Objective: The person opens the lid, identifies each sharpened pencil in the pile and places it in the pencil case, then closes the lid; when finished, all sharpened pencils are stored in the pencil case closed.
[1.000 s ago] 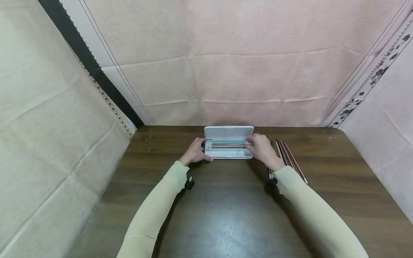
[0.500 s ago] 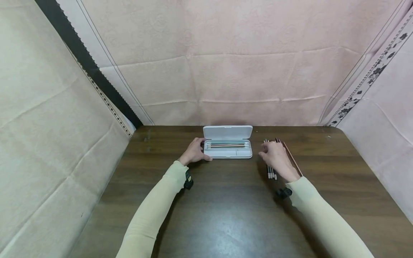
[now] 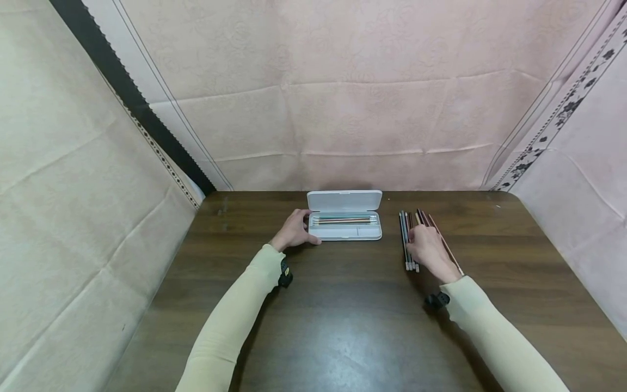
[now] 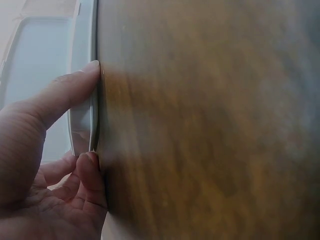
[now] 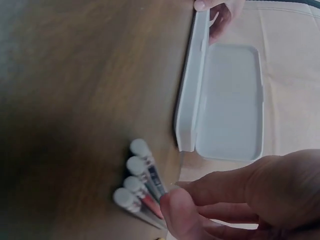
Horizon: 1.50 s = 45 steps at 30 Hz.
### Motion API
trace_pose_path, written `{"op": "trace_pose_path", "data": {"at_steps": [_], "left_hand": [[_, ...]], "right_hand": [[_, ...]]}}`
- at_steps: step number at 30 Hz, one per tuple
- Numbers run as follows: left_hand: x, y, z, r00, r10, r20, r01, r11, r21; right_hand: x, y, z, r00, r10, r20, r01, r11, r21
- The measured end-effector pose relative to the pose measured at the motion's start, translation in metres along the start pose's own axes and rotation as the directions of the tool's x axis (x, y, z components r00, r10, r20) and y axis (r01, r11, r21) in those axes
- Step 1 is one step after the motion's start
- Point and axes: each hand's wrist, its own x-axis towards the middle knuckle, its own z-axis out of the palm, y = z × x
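Left hand [image 3: 294, 230] grips the case [image 3: 338, 232], long axis crosswise; right hand [image 3: 430, 248], grip unclear, overlies pencils [image 3: 404, 239] pointing away.

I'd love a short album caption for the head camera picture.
Left hand gripping the open case, right hand at the loose pencils beside it.

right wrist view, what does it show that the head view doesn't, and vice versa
Only the right wrist view shows a red barrel on one white-ended pencil. Only the head view shows the pencils inside the open case and both sleeves. Both show the case, left hand, right hand, loose white-ended pencils and table.
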Motion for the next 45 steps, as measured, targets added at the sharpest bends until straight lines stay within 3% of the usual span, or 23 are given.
{"op": "trace_pose_path", "data": {"at_steps": [3, 6, 12, 18, 22, 24, 33, 45], "left_hand": [[0.001, 0.000, 0.000, 1.000, 0.000, -0.001, 0.000, 1.000, -0.003], [0.001, 0.000, 0.000, 1.000, -0.001, 0.000, 0.001, 1.000, -0.003], [0.003, 0.001, -0.001, 1.000, 0.005, -0.002, -0.005, 1.000, -0.003], [0.003, 0.000, -0.002, 1.000, 0.006, -0.003, -0.006, 1.000, 0.001], [0.003, 0.000, -0.002, 1.000, 0.010, -0.005, -0.010, 1.000, 0.006], [0.003, 0.000, -0.001, 1.000, 0.010, -0.007, -0.010, 1.000, 0.001], [0.002, 0.001, -0.002, 1.000, 0.003, -0.003, -0.003, 1.000, -0.007], [0.000, 0.002, -0.001, 1.000, -0.001, -0.002, 0.001, 1.000, -0.013]], "right_hand": [[0.012, 0.027, 0.018, 1.000, 0.011, 0.026, -0.010, 1.000, -0.017], [0.013, 0.029, 0.019, 0.999, 0.026, 0.042, -0.025, 1.000, -0.019], [0.004, 0.012, 0.008, 1.000, 0.024, 0.006, -0.024, 1.000, -0.011], [-0.016, -0.021, -0.019, 1.000, -0.022, -0.007, 0.023, 0.998, 0.054], [-0.025, -0.040, -0.031, 1.000, 0.021, 0.016, -0.022, 0.997, 0.075], [-0.029, -0.053, -0.038, 0.996, 0.079, 0.043, -0.081, 0.996, 0.041], [-0.026, -0.056, -0.037, 0.990, 0.125, 0.060, -0.123, 0.992, -0.035], [-0.027, -0.058, -0.040, 0.987, 0.153, 0.046, -0.150, 0.987, -0.048]]}}
